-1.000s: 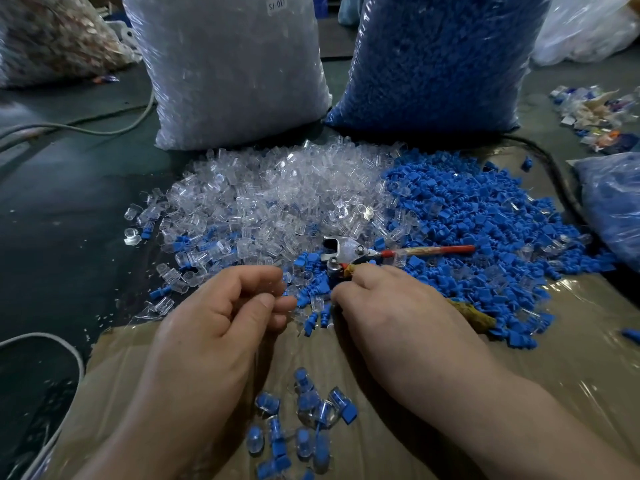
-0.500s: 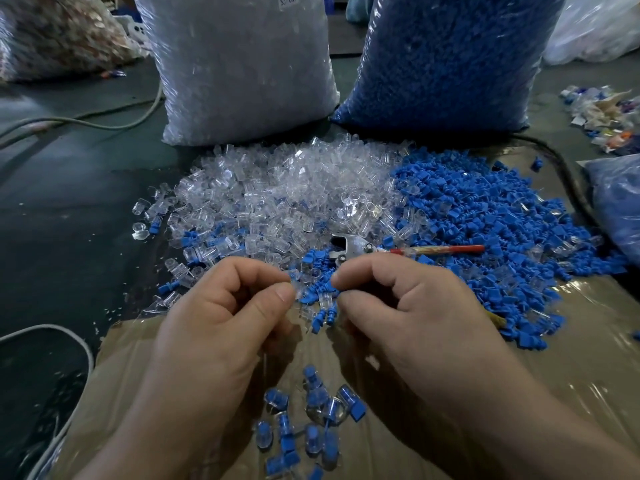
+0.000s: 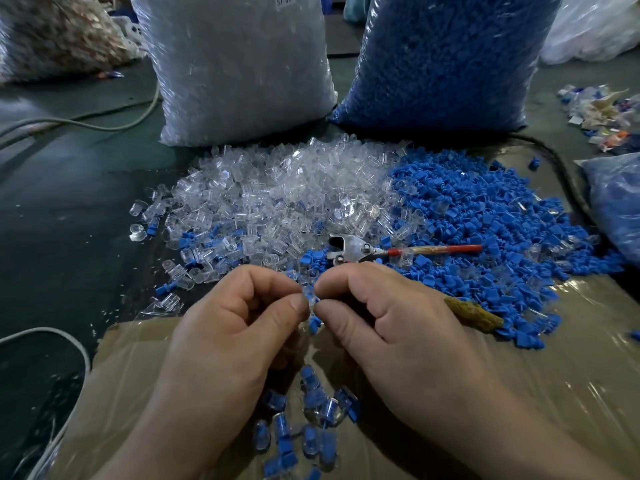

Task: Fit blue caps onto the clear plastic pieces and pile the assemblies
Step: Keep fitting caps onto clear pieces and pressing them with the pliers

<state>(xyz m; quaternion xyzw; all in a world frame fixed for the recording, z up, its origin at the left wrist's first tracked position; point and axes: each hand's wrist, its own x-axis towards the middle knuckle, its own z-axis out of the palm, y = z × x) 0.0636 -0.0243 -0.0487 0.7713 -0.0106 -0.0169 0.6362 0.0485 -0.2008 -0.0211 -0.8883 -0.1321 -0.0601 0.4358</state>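
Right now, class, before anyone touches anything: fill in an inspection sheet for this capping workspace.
Surface: film-covered cardboard on a dark surface.
Job's things: clear pieces heap touching blue caps heap; assemblies pile nearest the person.
Clutter: pliers on the heaps; scraps far right.
Hands: left hand and right hand together pinch a small part, mostly hidden.
Cables: pale cable far left; white cable near left; black cable right.
Surroundings: clear-piece sack and blue-cap sack stand behind the heaps.
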